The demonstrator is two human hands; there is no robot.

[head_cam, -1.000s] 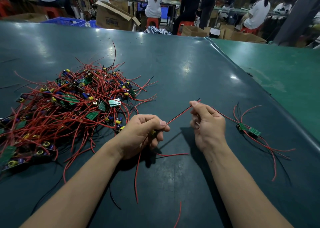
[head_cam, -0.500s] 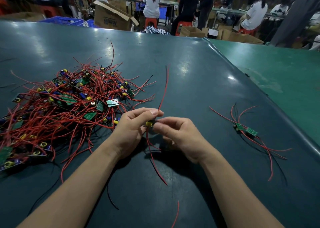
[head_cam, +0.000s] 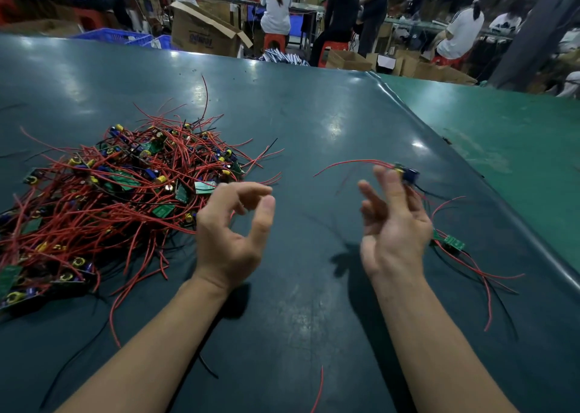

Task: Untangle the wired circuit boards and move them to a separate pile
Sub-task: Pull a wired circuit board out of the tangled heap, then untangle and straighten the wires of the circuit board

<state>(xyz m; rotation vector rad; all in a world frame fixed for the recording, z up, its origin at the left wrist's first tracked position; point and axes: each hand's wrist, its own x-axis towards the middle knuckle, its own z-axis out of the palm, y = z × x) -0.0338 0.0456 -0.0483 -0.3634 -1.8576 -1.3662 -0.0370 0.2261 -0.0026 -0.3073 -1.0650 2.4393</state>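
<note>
A big tangled pile of circuit boards [head_cam: 119, 193] with red wires lies on the dark green mat at the left. My left hand [head_cam: 232, 224] hovers beside the pile's right edge, fingers loosely curled and holding nothing. Further right, my right hand [head_cam: 394, 224] is raised with its fingers spread and nearly straight. A single wired board [head_cam: 408, 174], blurred, is at its fingertips, and its red wires trail to the left. Whether the fingers still touch it is unclear. The separate pile [head_cam: 452, 243], a green board with red and black wires, lies just right of that hand.
A loose red wire [head_cam: 318, 390] and a black wire [head_cam: 207, 365] lie near my forearms. The mat's raised edge [head_cam: 489, 205] runs diagonally at the right, with a lighter green table [head_cam: 508, 136] beyond. A cardboard box [head_cam: 204, 32] and seated people are behind the table.
Both hands held one board together in the middle. My left hand has let go, and my right hand has swung right toward the separate pile and spread its fingers around the board.
</note>
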